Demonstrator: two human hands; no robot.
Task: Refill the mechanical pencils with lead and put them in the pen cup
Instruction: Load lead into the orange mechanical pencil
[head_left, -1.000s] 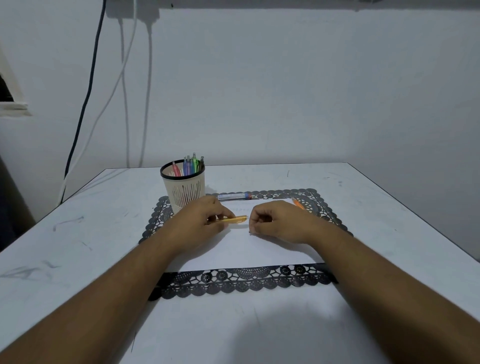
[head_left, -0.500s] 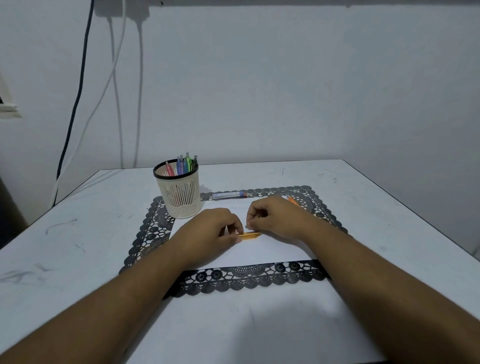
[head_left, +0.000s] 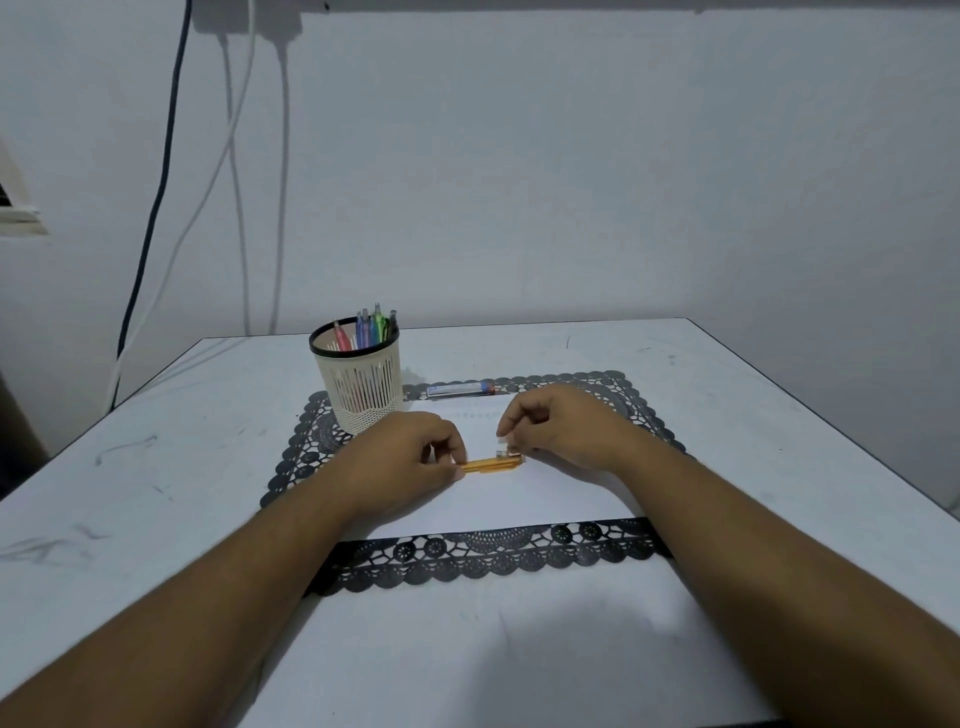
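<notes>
An orange mechanical pencil (head_left: 491, 464) lies level over the white sheet (head_left: 545, 499) on the black lace mat (head_left: 488, 558). My left hand (head_left: 410, 462) pinches its left end. My right hand (head_left: 563, 431) pinches a small clear piece at the pencil's right end, fingers curled. A cream pen cup (head_left: 361, 382) with a black rim stands at the mat's back left and holds several coloured pencils (head_left: 371, 328). A lead tube (head_left: 460, 389) lies at the mat's far edge behind my hands.
The white table (head_left: 156, 441) ends at the wall behind and drops off at the right. Cables (head_left: 236, 156) hang down the wall at the left.
My hands came together over the sheet, nearer to me. The right hand took hold of the pencil's right end, and its fingers now sit slightly above that end.
</notes>
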